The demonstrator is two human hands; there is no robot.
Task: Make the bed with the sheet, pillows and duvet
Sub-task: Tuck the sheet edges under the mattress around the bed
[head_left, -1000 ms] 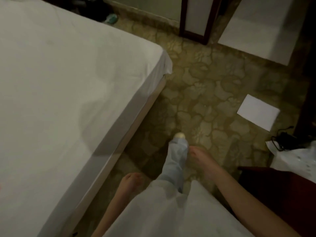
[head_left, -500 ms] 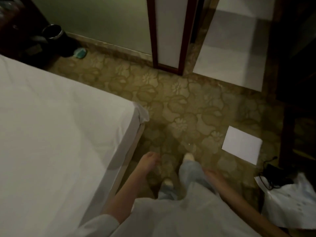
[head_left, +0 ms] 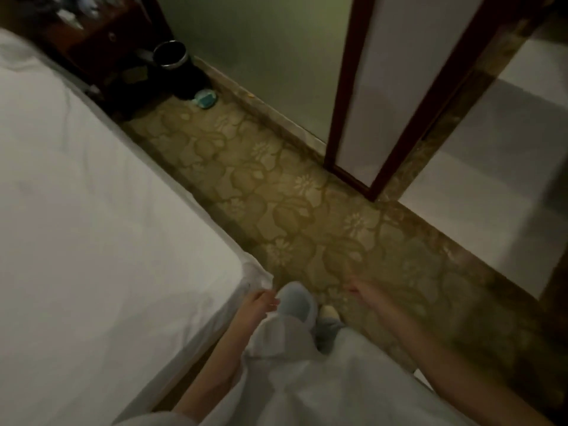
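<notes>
A bed covered by a white fitted sheet [head_left: 92, 226] fills the left side of the view, its near corner [head_left: 261, 276] just ahead of my legs. My left hand [head_left: 261, 304] hangs beside that corner, fingers loosely curled, holding nothing. My right hand [head_left: 361, 292] swings free over the carpet with relaxed fingers, blurred by motion. No pillows or duvet are in view.
Patterned beige carpet [head_left: 292, 204] runs between the bed and the wall. A dark nightstand [head_left: 101, 35], a metal bin [head_left: 170, 53] and a small teal object [head_left: 205, 99] lie at the far end. A dark-framed door panel [head_left: 396, 96] stands at the right.
I have walked around the bed's corner; the view has swung toward the aisle beside the bed. The white paper and cable on the floor have left the view. Both hands keep swinging empty.
</notes>
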